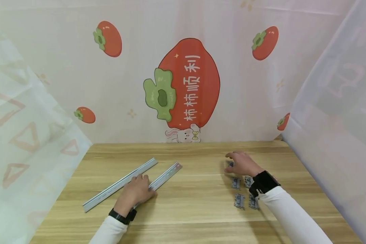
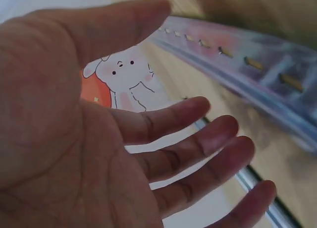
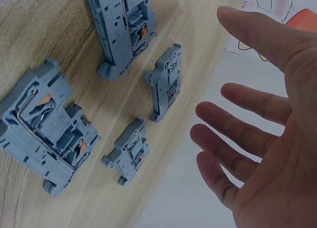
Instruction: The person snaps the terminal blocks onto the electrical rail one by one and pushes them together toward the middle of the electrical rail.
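My left hand (image 1: 136,190) hovers at the shorter slotted metal DIN rail (image 1: 168,174), partly covering it. In the left wrist view its fingers are spread and loosely bent, with that rail (image 2: 233,59) beyond the thumb and nothing in the grasp. A longer DIN rail (image 1: 102,196) lies to the left, roughly parallel. My right hand (image 1: 244,164) is over the farthest grey terminal block (image 1: 230,163), thumb and fingers apart. Several other terminal blocks (image 1: 239,201) lie flat nearer me. The right wrist view shows blocks (image 3: 49,129) on the wood beside the empty palm.
The wooden table (image 1: 195,206) carries the rails on the left and the blocks on the right. A printed white curtain (image 1: 134,67) rises behind the table, and fabric sides (image 1: 332,101) flank it. Both wrists wear black straps (image 1: 265,182).
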`<state>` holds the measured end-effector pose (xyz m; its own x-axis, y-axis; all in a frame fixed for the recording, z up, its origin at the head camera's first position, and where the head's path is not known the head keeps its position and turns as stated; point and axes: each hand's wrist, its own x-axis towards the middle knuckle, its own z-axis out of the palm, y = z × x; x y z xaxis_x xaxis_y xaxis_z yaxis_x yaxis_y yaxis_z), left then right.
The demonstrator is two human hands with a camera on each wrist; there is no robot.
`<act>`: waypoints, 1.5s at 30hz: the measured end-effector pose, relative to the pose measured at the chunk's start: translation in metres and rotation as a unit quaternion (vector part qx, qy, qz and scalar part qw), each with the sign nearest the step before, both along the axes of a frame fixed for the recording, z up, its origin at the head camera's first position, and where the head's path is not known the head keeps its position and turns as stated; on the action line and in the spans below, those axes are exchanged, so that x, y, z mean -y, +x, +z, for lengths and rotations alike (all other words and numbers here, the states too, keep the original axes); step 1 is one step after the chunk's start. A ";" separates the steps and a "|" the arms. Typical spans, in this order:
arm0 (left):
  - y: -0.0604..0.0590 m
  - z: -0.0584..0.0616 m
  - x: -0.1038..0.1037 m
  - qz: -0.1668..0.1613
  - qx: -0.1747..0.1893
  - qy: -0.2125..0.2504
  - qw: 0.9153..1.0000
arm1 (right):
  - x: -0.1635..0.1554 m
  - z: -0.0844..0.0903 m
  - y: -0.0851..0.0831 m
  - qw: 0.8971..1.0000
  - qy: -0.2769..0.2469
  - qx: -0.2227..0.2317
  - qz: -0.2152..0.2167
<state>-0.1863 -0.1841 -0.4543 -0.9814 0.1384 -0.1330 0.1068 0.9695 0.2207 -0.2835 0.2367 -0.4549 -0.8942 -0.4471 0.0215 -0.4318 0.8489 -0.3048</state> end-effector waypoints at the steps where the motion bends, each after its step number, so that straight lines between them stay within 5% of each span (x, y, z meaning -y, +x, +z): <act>1: 0.001 0.000 0.000 -0.001 0.002 -0.002 1.000 | 0.000 0.000 -0.001 1.000 0.003 0.005 -0.002; 21: -0.002 -0.010 -0.010 -0.034 -0.016 0.023 0.999 | 0.004 0.004 -0.012 0.999 0.033 0.034 -0.015; 45: -0.038 -0.012 -0.089 -0.153 -0.023 -0.048 0.987 | 0.003 -0.001 -0.012 0.997 0.054 0.057 -0.029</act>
